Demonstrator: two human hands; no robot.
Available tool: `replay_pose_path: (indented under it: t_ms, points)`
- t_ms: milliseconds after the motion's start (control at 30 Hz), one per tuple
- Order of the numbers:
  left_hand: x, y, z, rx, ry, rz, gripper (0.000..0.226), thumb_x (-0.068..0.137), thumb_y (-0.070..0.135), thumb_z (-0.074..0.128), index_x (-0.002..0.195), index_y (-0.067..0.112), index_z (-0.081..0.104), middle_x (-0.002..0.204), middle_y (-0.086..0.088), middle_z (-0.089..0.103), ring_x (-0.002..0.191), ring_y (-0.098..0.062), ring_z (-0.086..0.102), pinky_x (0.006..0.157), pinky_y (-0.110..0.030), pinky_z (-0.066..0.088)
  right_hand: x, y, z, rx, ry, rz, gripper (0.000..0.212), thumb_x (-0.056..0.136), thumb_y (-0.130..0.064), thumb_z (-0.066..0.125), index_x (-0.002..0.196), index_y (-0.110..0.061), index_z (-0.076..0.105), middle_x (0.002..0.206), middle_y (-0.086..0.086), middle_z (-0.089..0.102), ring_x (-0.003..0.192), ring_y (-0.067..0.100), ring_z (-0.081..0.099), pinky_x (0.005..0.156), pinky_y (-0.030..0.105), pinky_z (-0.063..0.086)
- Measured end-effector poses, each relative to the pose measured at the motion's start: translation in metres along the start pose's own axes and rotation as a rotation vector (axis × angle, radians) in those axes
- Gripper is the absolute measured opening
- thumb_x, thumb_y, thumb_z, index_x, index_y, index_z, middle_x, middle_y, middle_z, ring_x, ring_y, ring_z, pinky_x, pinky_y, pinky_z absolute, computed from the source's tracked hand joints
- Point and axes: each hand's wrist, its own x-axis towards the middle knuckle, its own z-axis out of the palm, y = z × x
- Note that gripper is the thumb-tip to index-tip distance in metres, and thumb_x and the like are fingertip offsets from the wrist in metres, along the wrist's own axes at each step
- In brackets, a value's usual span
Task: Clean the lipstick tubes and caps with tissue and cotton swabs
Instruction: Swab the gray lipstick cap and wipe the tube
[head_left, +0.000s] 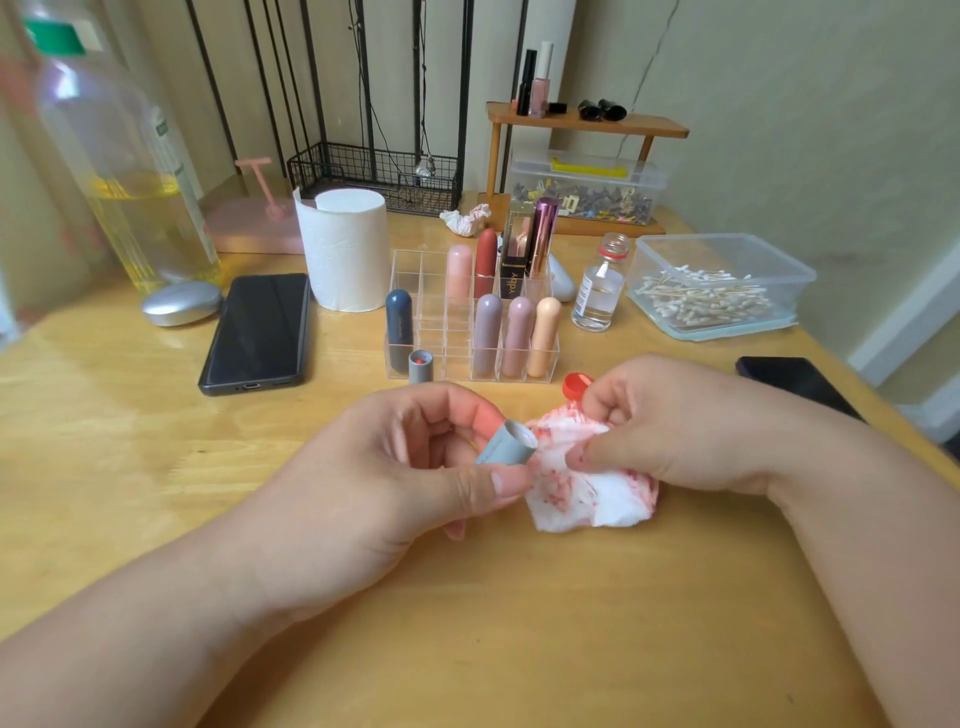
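My left hand (415, 467) grips a grey lipstick cap (506, 444), its open end turned to the right. A white tissue (587, 483) stained red is pinched by my right hand (670, 426) and lies against the cap's mouth. The matching grey lipstick base (421, 366), with red showing at its top, stands uncapped on the table in front of the clear organizer (410, 265). Several capped lipsticks stand in that organizer. A clear box of cotton swabs (717, 291) sits at the right.
A tissue roll (345, 249), a black phone (257, 332), a silver oval case (182, 304), a small glass bottle (597, 296) and a red bottle cap (576, 384) lie around. A second dark phone (795, 382) rests at the right. A crumpled used tissue (465, 218) lies behind.
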Motion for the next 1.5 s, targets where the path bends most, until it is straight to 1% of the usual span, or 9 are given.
replay_pose_path:
  t_ms: [200, 467, 700, 767, 900, 1033, 1200, 1333, 1500]
  points:
    - [-0.003, 0.003, 0.004, 0.046, -0.038, 0.006, 0.023, 0.072, 0.026, 0.084, 0.089, 0.018, 0.072, 0.082, -0.017, 0.067, 0.072, -0.022, 0.056, 0.062, -0.028, 0.051, -0.013, -0.012, -0.006, 0.597, -0.078, -0.097, 0.039, 0.073, -0.010, 0.078, 0.105, 0.009, 0.066, 0.100, 0.028, 0.072, 0.093, 0.044, 0.069, 0.081, 0.046, 0.052]
    - [0.000, 0.003, 0.004, 0.020, 0.134, 0.044, 0.024, 0.078, 0.016, 0.082, 0.096, 0.003, 0.071, 0.076, -0.024, 0.068, 0.063, -0.022, 0.061, 0.063, -0.028, 0.056, -0.019, -0.023, 0.007, 0.754, 0.000, -0.320, 0.031, 0.075, -0.004, 0.069, 0.100, 0.012, 0.066, 0.104, 0.046, 0.059, 0.096, 0.067, 0.052, 0.084, 0.058, 0.045]
    - [0.001, 0.001, 0.004, -0.045, 0.154, 0.066, 0.018, 0.074, 0.010, 0.081, 0.091, 0.008, 0.075, 0.075, -0.012, 0.070, 0.062, -0.018, 0.063, 0.063, -0.028, 0.057, -0.020, -0.026, 0.010, 0.686, 0.174, -0.502, 0.014, 0.070, -0.005, 0.074, 0.081, 0.001, 0.068, 0.074, 0.022, 0.070, 0.060, 0.016, 0.062, 0.055, 0.024, 0.049]
    - [0.001, 0.001, 0.003, -0.040, 0.132, 0.062, 0.015, 0.075, 0.012, 0.076, 0.090, 0.010, 0.076, 0.074, -0.013, 0.069, 0.062, -0.019, 0.064, 0.066, -0.028, 0.056, -0.023, -0.029, 0.013, 0.653, 0.225, -0.582, 0.013, 0.068, -0.007, 0.079, 0.078, -0.007, 0.070, 0.068, 0.013, 0.069, 0.055, 0.019, 0.062, 0.050, 0.027, 0.051]
    - [0.000, 0.000, 0.002, -0.117, 0.061, 0.005, 0.017, 0.083, 0.015, 0.070, 0.095, 0.004, 0.075, 0.086, -0.028, 0.065, 0.067, -0.021, 0.061, 0.070, -0.030, 0.054, -0.030, -0.029, 0.012, 0.370, 0.315, -0.676, 0.016, 0.075, -0.021, 0.079, 0.085, -0.031, 0.072, 0.080, 0.006, 0.074, 0.067, 0.052, 0.058, 0.055, 0.058, 0.050]
    - [-0.001, 0.000, 0.004, -0.284, -0.057, -0.065, 0.017, 0.087, 0.015, 0.064, 0.090, 0.002, 0.074, 0.084, -0.013, 0.067, 0.065, -0.017, 0.055, 0.067, -0.029, 0.055, -0.034, -0.029, 0.008, 0.418, 0.184, -0.672, 0.029, 0.078, -0.009, 0.074, 0.100, -0.024, 0.065, 0.088, -0.003, 0.077, 0.069, 0.025, 0.064, 0.058, 0.050, 0.042]
    - [-0.001, -0.002, 0.005, -0.286, -0.006, -0.048, 0.014, 0.083, 0.014, 0.068, 0.087, 0.005, 0.077, 0.078, -0.013, 0.065, 0.061, -0.015, 0.054, 0.062, -0.028, 0.054, -0.032, -0.033, 0.008, 0.540, 0.038, -0.608, 0.034, 0.073, -0.001, 0.075, 0.096, -0.023, 0.064, 0.082, 0.008, 0.077, 0.077, 0.038, 0.072, 0.071, 0.056, 0.055]
    - [-0.001, 0.001, 0.006, -0.280, 0.047, -0.041, 0.014, 0.080, 0.015, 0.071, 0.087, 0.004, 0.077, 0.076, -0.015, 0.065, 0.058, -0.016, 0.054, 0.059, -0.029, 0.055, -0.031, -0.033, 0.009, 0.598, 0.081, -0.612, 0.027, 0.070, 0.000, 0.074, 0.080, -0.023, 0.065, 0.075, 0.007, 0.076, 0.072, 0.018, 0.074, 0.070, 0.032, 0.060]
    - [-0.002, 0.009, -0.006, -0.673, -0.373, -0.390, 0.047, 0.099, 0.044, 0.052, 0.101, -0.002, 0.064, 0.069, -0.016, 0.049, 0.045, -0.018, 0.050, 0.043, -0.026, 0.048, -0.033, -0.035, 0.012, 0.642, 0.192, -0.717, 0.026, 0.068, 0.000, 0.076, 0.075, -0.019, 0.061, 0.076, -0.003, 0.076, 0.073, 0.012, 0.074, 0.069, 0.024, 0.058]
